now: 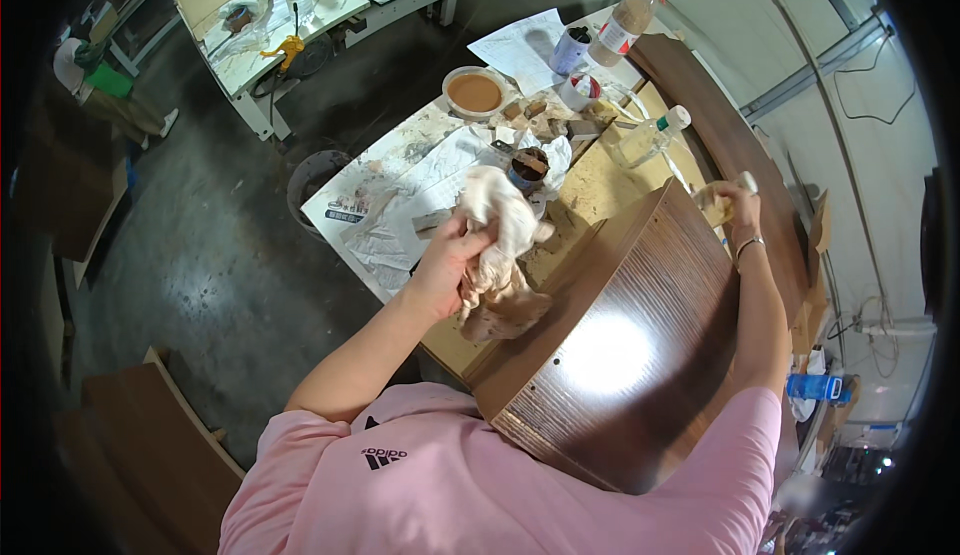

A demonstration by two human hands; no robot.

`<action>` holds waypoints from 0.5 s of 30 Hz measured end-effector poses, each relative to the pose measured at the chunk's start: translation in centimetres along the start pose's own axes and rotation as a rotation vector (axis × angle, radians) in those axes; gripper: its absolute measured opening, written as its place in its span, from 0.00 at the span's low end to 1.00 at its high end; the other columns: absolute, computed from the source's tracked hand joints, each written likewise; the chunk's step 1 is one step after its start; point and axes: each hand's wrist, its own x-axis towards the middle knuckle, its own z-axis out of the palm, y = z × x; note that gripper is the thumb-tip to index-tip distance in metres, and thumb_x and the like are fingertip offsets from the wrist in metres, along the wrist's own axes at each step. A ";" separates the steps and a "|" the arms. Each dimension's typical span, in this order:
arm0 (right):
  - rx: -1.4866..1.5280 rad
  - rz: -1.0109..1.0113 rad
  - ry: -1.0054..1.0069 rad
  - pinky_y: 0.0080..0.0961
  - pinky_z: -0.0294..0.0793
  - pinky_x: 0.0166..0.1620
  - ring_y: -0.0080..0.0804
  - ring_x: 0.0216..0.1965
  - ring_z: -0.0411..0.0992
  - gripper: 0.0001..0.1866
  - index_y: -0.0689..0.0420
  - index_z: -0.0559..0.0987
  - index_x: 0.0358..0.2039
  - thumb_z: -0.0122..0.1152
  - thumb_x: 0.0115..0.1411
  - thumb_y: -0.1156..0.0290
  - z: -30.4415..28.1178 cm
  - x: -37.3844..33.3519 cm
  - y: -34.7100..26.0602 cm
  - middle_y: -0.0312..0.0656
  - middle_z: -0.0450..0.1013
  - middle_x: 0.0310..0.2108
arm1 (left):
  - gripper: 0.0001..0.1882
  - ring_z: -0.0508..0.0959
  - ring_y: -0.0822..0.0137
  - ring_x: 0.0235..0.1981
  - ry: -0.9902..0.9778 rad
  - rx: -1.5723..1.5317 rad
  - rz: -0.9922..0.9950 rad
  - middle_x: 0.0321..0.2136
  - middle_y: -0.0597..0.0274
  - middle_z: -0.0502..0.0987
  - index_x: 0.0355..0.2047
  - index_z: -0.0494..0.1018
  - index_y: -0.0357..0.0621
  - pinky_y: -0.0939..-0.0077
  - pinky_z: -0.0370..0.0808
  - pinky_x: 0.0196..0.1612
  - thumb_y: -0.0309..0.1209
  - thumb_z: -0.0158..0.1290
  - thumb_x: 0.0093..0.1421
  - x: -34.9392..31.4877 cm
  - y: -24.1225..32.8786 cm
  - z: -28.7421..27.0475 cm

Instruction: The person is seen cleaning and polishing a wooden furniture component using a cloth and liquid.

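My left hand (447, 263) is closed around a crumpled, brown-stained white rag (497, 217), held up over the near side of the worktable. On the right, my right hand (744, 213) grips a small clear bottle (714, 202) with a white cap and yellowish contents, just past the far right edge of a curved brown wood-grain panel (655, 300). My fingers partly cover that bottle. The panel leans close to my body, with bright glare on its glossy face and a few small dark holes along its left edge.
On the worktable (345, 195) stand a tub of brown paste (474, 92), an open dark-stained can (527, 168), a capped clear bottle (652, 138) and a taller bottle (627, 23). A bucket (312, 185) sits beside it. A person (120, 95) is at far left.
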 end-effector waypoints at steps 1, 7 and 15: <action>0.139 0.001 0.080 0.26 0.74 0.37 0.30 0.31 0.75 0.13 0.64 0.80 0.34 0.63 0.44 0.76 -0.5 0.0 -0.3 0.41 0.76 0.32 | 0.23 0.76 0.64 0.49 -0.027 0.152 0.022 0.50 0.56 0.74 0.59 0.63 0.38 0.70 0.75 0.51 0.29 0.50 0.64 -0.4 0.3 0.8; 0.520 -0.189 0.150 0.29 0.75 0.42 0.32 0.37 0.74 0.09 0.63 0.79 0.35 0.59 0.54 0.74 -3.5 -1.8 -8.7 0.40 0.75 0.33 | 0.39 0.74 0.67 0.49 -0.145 0.492 0.105 0.52 0.56 0.72 0.66 0.56 0.34 0.76 0.69 0.55 0.13 0.48 0.50 -2.4 0.9 0.5; 0.512 -0.429 -0.047 0.38 0.70 0.61 0.41 0.53 0.73 0.17 0.63 0.78 0.38 0.52 0.67 0.60 -6.4 -11.4 -22.9 0.54 0.76 0.46 | 0.19 0.76 0.76 0.41 -0.342 0.720 -0.189 0.43 0.64 0.78 0.52 0.72 0.33 0.81 0.72 0.46 0.23 0.56 0.60 -2.5 -1.3 -1.4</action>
